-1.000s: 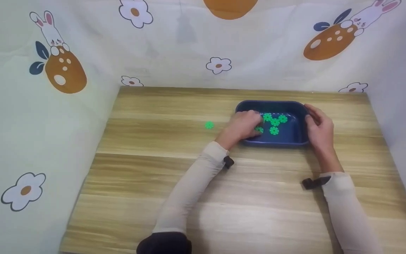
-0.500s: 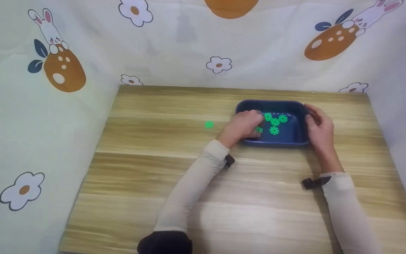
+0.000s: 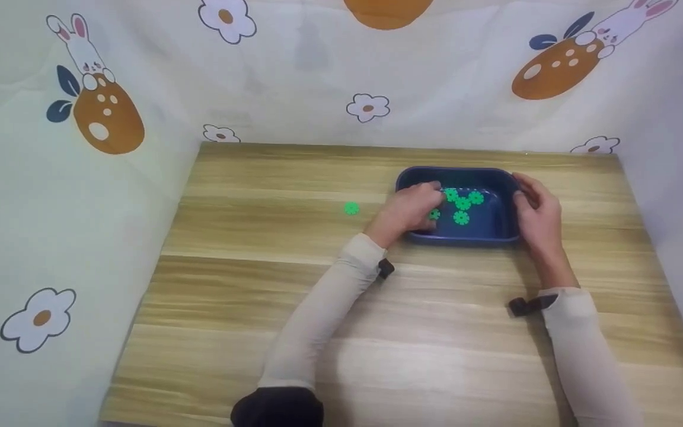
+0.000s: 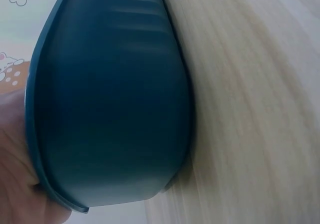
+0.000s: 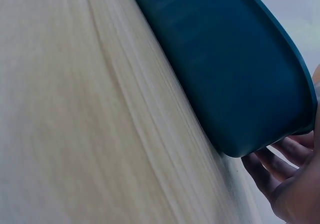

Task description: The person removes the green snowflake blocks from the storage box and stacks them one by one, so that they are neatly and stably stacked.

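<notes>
- Printed cloth [image 3: 294,71] round the back and sides, bunnies and flowers all over (cute, irrelevant); wood-grain table [image 3: 246,332] under everything.
- Blue tray [image 3: 490,222] sits on the table, far side, toward the person's right.
- Green pieces [image 3: 462,203], flower-shaped, lie in it. I count five: three bunched, one just nearer the person, one more at the left end.
- The person's right hand [image 3: 537,213] holds the tray by its end, thumb at the rim, fingers round the outside.
- The left hand [image 3: 409,207] reaches in over the opposite end, gap between thumb and fingers narrow. It partly hides that fifth, covered piece [image 3: 434,214]; pinched or just beside, can't tell from here (fingertips mostly out of sight).
- Loose piece [image 3: 351,208], same green, lies on the table left of the tray, apart from both hands.
- Progress, my judgement: mostly done. Five in, one out (could be more under the hand, no way to check). What seems left: the loose one, if it belongs with the others, and whatever the left hand is busy with.
</notes>
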Demonstrator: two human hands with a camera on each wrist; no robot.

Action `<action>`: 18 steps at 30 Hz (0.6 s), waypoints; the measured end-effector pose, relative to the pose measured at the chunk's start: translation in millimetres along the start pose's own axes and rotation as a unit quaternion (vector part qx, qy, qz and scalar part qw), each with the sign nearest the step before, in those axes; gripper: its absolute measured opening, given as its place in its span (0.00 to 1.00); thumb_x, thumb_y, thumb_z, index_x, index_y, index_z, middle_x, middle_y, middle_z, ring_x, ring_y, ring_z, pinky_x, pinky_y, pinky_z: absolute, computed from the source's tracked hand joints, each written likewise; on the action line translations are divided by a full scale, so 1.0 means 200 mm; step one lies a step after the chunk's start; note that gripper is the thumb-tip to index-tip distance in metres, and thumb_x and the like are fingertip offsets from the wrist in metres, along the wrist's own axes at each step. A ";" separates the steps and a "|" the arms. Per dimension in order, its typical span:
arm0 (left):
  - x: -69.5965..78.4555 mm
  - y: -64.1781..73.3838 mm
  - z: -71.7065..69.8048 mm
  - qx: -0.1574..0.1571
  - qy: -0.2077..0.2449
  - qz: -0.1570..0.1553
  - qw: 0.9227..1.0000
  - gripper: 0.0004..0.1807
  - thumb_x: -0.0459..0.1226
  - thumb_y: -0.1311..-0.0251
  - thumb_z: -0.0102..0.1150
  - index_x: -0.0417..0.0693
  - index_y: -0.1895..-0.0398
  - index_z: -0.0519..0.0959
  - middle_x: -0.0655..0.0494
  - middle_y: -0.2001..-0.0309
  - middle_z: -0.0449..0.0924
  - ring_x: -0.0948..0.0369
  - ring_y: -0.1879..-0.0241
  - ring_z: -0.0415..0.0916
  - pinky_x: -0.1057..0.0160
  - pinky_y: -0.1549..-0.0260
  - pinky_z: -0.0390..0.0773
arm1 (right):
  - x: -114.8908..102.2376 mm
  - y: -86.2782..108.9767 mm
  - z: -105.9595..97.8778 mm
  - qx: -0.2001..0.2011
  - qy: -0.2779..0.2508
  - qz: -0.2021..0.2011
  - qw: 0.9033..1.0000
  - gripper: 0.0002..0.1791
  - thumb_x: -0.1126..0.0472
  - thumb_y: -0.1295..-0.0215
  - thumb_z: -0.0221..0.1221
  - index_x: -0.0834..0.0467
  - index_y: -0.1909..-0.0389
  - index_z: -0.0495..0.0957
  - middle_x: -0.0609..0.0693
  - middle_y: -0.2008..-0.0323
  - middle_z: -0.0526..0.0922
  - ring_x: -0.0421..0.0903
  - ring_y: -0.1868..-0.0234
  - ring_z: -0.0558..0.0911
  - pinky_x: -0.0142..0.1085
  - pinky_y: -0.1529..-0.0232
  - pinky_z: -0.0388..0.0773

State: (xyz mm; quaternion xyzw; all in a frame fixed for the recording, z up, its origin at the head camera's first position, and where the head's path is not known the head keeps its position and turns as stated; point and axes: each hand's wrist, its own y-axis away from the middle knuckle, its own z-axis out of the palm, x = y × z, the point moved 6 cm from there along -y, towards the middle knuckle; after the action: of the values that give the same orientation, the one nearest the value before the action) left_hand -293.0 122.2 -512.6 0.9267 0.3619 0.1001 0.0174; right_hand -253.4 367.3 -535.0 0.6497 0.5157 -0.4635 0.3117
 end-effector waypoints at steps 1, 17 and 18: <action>0.00 0.00 0.00 0.003 0.001 0.003 1.000 0.19 0.45 0.37 0.77 0.50 0.46 0.87 0.52 0.45 0.83 0.55 0.50 0.83 0.57 0.48 0.87 | 0.00 0.00 0.00 0.002 -0.003 -0.004 1.000 0.24 0.61 0.17 0.51 0.56 0.25 0.76 0.59 0.28 0.80 0.45 0.28 0.79 0.36 0.23 0.73; 0.01 0.01 -0.02 0.046 0.010 0.031 0.998 0.19 0.42 0.33 0.70 0.49 0.41 0.84 0.51 0.46 0.82 0.53 0.47 0.83 0.57 0.46 0.87 | -0.01 0.01 0.00 0.001 0.010 -0.004 1.000 0.24 0.60 0.17 0.51 0.54 0.25 0.77 0.58 0.27 0.80 0.45 0.28 0.79 0.38 0.23 0.73; 0.01 0.01 -0.02 0.052 0.014 0.031 0.998 0.19 0.42 0.32 0.69 0.50 0.40 0.83 0.51 0.45 0.82 0.53 0.48 0.83 0.57 0.46 0.87 | -0.01 0.01 0.00 0.002 0.012 -0.003 1.000 0.24 0.60 0.17 0.51 0.54 0.25 0.76 0.58 0.27 0.80 0.45 0.28 0.79 0.38 0.23 0.73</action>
State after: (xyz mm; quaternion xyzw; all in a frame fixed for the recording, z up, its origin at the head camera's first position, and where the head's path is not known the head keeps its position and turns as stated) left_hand -291.4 121.1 -507.6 0.9356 0.3378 0.0945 -0.0394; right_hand -252.2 366.8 -533.1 0.6543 0.5207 -0.4572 0.3030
